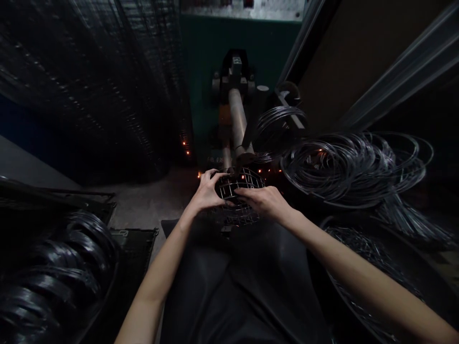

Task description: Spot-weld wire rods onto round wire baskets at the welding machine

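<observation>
Between my two hands is a round wire basket, a cage of thin metal rods, at the lower end of a machine's metal arm. My left hand grips its left side, thumb low and fingers over the upper rim. From the right, my right hand closes on the near wires, its fingers pointing left. Small orange sparks glow behind the basket and to its sides. Dim light hides the exact contact between the machine's tip and the wires.
Wire rings hang in a large heap at the right, beside a bundle of straight rods. A dark tub at lower right holds short wire pieces. Coiled wire fills a container at lower left. A dark curtain hangs upper left.
</observation>
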`<state>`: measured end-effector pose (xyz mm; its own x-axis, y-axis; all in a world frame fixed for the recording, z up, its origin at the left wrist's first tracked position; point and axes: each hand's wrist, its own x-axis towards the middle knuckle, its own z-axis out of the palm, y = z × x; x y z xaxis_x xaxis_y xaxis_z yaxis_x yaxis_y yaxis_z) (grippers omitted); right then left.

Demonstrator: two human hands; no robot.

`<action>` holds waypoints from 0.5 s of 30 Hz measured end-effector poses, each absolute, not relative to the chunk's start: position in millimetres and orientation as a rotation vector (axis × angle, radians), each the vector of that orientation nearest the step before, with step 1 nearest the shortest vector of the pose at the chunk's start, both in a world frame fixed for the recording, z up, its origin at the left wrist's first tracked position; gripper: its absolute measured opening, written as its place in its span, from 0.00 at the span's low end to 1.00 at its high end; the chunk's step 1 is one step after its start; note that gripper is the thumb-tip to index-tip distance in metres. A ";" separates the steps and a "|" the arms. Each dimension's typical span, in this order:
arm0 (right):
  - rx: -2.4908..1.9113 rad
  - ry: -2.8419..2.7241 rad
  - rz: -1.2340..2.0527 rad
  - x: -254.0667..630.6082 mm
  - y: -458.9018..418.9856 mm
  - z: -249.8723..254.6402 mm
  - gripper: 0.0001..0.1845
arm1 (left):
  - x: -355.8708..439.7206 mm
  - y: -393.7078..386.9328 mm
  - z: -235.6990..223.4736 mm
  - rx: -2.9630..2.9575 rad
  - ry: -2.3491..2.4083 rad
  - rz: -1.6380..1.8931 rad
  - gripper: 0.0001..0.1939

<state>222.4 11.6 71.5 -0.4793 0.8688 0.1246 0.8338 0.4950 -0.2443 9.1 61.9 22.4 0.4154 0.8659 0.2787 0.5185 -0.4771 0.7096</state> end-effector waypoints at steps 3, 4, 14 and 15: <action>-1.461 -2.406 0.231 223.9 18.7 63.7 0.15 | 11.3 72.8 23.4 2.138 1.191 0.883 0.48; -1.438 -2.364 0.243 225.1 20.2 60.4 0.14 | 11.7 75.4 23.1 2.149 1.190 0.893 0.48; -1.436 -2.008 0.251 231.1 33.6 52.3 0.05 | 10.6 90.8 18.4 2.146 1.207 0.899 0.49; -1.458 -1.974 0.264 230.0 38.6 52.8 0.04 | 10.9 95.0 18.4 2.134 1.224 0.898 0.49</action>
